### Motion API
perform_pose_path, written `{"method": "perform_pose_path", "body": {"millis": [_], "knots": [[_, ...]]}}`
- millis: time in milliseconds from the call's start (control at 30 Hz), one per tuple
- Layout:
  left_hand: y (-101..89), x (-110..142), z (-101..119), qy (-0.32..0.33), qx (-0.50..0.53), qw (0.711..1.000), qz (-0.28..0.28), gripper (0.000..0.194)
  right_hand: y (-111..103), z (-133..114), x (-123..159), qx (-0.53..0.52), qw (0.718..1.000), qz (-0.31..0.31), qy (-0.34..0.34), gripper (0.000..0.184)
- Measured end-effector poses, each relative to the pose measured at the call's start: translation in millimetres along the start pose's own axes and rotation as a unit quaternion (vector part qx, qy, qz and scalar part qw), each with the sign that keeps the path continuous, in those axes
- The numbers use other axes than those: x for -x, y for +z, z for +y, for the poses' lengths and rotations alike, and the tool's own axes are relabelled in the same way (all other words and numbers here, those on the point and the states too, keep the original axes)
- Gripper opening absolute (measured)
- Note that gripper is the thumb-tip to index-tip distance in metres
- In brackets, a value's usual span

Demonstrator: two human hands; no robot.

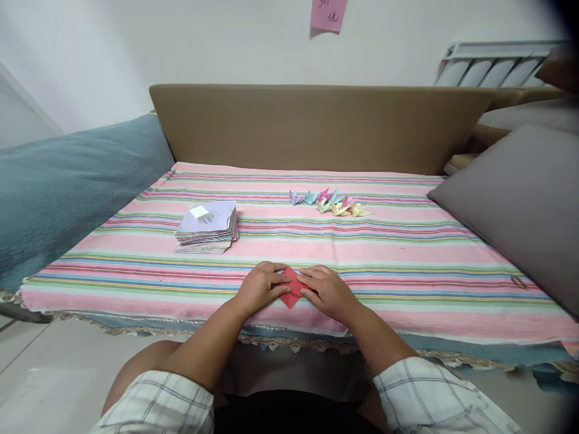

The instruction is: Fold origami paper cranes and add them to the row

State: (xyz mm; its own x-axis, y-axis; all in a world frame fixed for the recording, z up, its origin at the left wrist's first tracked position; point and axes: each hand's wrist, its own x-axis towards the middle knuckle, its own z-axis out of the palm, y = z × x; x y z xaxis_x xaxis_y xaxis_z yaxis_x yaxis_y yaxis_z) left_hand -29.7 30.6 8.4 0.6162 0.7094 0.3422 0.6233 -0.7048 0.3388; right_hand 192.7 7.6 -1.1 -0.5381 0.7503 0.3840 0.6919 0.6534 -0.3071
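A folded piece of red origami paper [290, 288] lies like a diamond on the striped cloth, one corner toward me. My left hand [262, 286] holds its left side, thumb on the paper. From the right, my right hand [329, 290] holds the opposite side, with its fingers bent over the edge. Both hands partly cover the paper, so its side corners are hidden. Farther back, several folded paper cranes [324, 202] in purple, blue, pink, green and yellow stand in a cluster. A stack of paper sheets [224, 220] sits to the left.
On the stack rests a small white block [199, 212]. The striped cloth [280, 238] covers the seat of a couch whose brown backrest [316, 126] rises behind. A grey cushion [520, 205] leans at the right; a blue-covered armrest [90, 175] bounds the left.
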Motion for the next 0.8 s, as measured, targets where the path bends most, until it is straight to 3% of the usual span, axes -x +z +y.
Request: {"method": "perform_pose_path", "body": {"millis": [267, 500, 800], "knots": [[-1.9, -0.6, 7.9, -0.059, 0.052, 0.996, 0.028, 0.036, 1.9, -5.1, -3.4, -0.024, 0.998, 0.012, 0.049, 0.028], [-12.1, 2.7, 7.6, -0.111, 0.015, 0.993, 0.033, 0.014, 1.0, -8.6, -4.0, -0.007, 0.999, 0.005, 0.032, 0.029], [-8.9, 2.4, 10.9, -0.145, 0.005, 0.989, 0.037, 0.012, 3.0, -14.2, -3.7, 0.05, 0.998, 0.026, 0.001, 0.033]]}}
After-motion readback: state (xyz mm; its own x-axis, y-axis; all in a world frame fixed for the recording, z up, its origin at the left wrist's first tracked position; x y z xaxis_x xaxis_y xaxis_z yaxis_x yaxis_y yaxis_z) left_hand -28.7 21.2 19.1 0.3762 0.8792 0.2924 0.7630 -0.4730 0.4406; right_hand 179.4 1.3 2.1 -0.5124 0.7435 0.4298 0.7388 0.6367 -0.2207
